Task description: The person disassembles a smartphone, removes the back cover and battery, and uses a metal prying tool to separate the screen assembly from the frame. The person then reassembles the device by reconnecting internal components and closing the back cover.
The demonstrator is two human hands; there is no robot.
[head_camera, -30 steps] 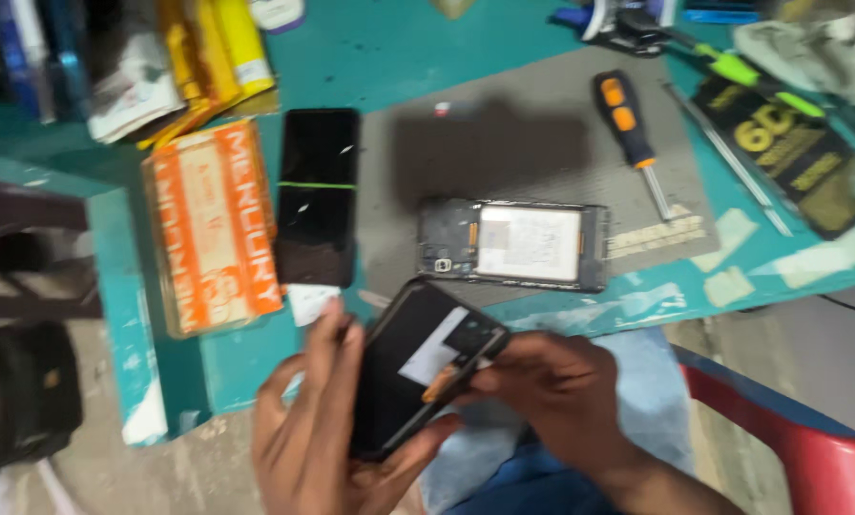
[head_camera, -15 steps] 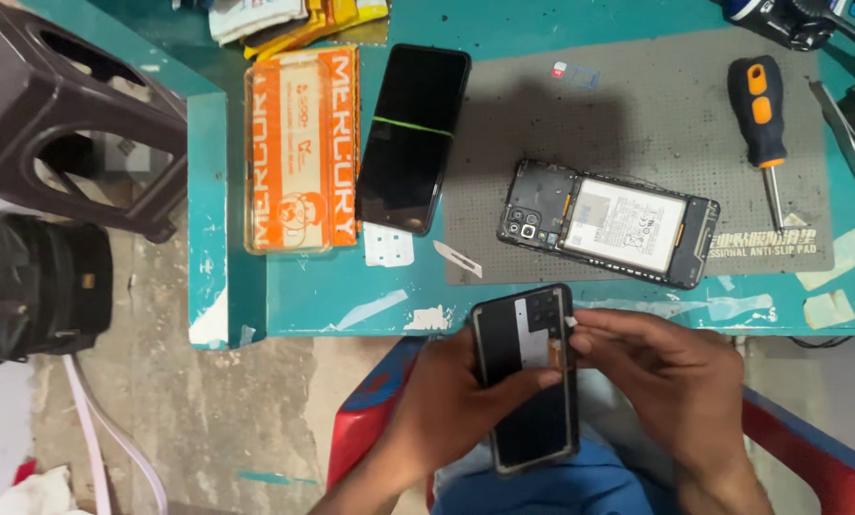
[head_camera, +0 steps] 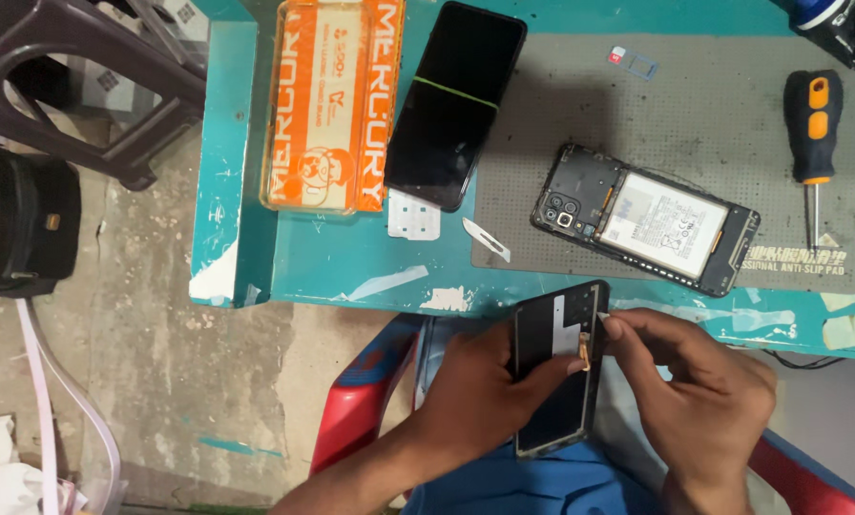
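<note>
My left hand (head_camera: 485,396) grips a black phone back cover (head_camera: 553,377) from its left side, inner face up, below the table's front edge. My right hand (head_camera: 699,401) pinches at the cover's upper right edge, fingertips touching a small brownish part there. On the grey mat (head_camera: 695,114) lies an opened phone body (head_camera: 647,221) with its battery showing. A black phone screen (head_camera: 456,105) rests at the mat's left edge.
An orange-handled screwdriver (head_camera: 811,133) lies on the mat at right. An orange package (head_camera: 330,105) sits on the teal table (head_camera: 232,172). A small blade (head_camera: 487,238) and a white sticker sheet (head_camera: 413,215) lie near the front edge. A dark stool (head_camera: 74,76) and a black bag (head_camera: 17,229) stand left.
The camera view has shifted and drawn closer. Both hands keep hold of the back cover, which now stands more upright; my right fingers have settled at its top right edge.
</note>
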